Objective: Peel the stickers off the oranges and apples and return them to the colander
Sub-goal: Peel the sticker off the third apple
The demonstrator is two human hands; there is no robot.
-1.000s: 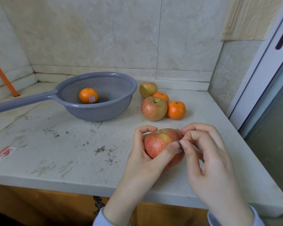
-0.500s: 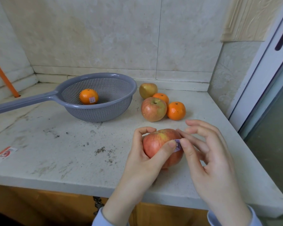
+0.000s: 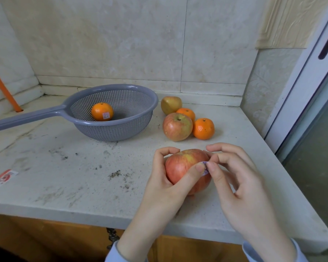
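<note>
Between both hands (image 3: pixel 203 178) — red-yellow apple (image 3: pixel 186 167), purple sticker (image 3: pixel 204 168) lifting.

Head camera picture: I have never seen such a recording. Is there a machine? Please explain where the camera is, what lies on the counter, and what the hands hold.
There is no machine, only a person's two bare hands. The camera sits on the person's head and looks down. The left hand holds a red apple; the right hand pinches a purple sticker on it. On the counter stands a grey colander with one orange inside, which bears a white sticker. Right of the colander lie a yellow apple, a second red apple, a far orange and a near orange. A red label lies at the left edge.
</note>
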